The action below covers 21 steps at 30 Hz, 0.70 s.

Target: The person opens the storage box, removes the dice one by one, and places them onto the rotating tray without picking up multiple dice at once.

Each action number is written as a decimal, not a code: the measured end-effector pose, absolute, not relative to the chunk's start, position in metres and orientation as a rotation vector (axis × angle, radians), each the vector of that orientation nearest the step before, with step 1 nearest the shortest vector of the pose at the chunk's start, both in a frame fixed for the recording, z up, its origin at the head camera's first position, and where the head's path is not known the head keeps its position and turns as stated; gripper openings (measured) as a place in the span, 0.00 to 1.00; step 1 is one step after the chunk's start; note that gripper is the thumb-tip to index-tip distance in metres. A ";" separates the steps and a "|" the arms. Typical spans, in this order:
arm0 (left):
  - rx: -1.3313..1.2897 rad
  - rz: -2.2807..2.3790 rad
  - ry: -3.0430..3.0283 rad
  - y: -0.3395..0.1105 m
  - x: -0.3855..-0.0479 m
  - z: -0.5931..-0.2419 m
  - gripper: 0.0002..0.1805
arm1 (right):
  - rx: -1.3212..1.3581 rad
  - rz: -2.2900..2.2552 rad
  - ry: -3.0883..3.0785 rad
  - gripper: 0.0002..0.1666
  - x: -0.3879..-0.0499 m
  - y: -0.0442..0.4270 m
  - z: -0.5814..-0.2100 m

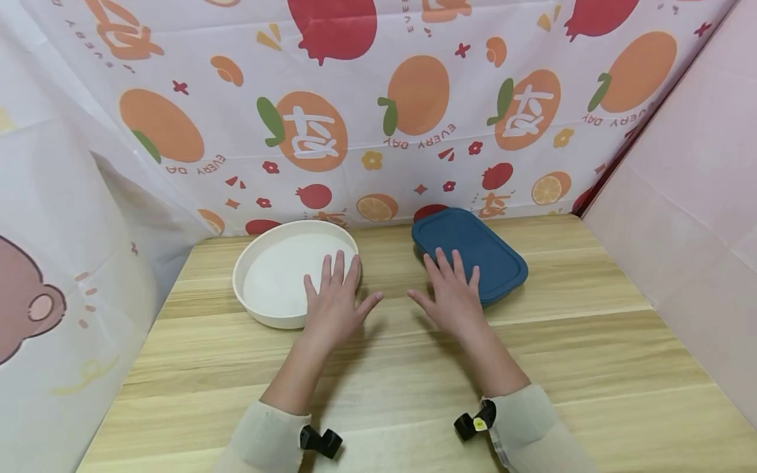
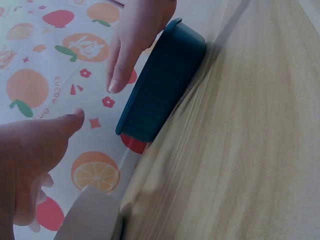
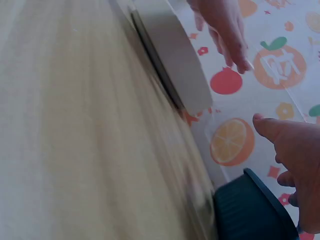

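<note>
On the left of the table sits a round, shallow cream dish [image 1: 275,279] with a low rim. My left hand [image 1: 337,305] is spread above its right side, fingers straight, holding nothing. To the right lies a dark blue rectangular container [image 1: 487,253] with a flat lid, set at an angle. Over its left edge my right hand [image 1: 455,295] is spread, fingers also straight and holding nothing. In the left wrist view the container [image 2: 162,80] shows its deep side, and the right hand [image 2: 137,45] is raised above its lid. The right wrist view has the left hand [image 3: 225,30] above the dish [image 3: 175,55].
A light wood-grain table [image 1: 390,387] carries both items. Behind it hangs a white cloth [image 1: 361,131] printed with oranges and red fruit. Pale cloths stand at the left [image 1: 59,197] and right [image 1: 698,177] sides. Each sleeve cuff bears a small black wrist camera [image 1: 322,441].
</note>
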<state>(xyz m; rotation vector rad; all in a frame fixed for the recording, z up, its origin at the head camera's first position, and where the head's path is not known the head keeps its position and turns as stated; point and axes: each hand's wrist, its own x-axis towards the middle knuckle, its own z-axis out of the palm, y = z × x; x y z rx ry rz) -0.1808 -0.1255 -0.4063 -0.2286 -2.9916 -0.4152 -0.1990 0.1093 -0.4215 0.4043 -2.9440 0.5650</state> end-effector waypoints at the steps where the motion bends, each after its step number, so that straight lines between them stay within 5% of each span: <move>1: -0.233 -0.429 -2.985 -0.125 -0.181 -0.406 0.48 | 0.400 0.571 -2.948 0.48 -0.200 0.112 -0.420; 21: -0.568 -1.207 -2.814 -0.068 -0.180 -0.416 0.40 | 0.033 0.950 -2.953 0.51 -0.226 0.236 -0.406</move>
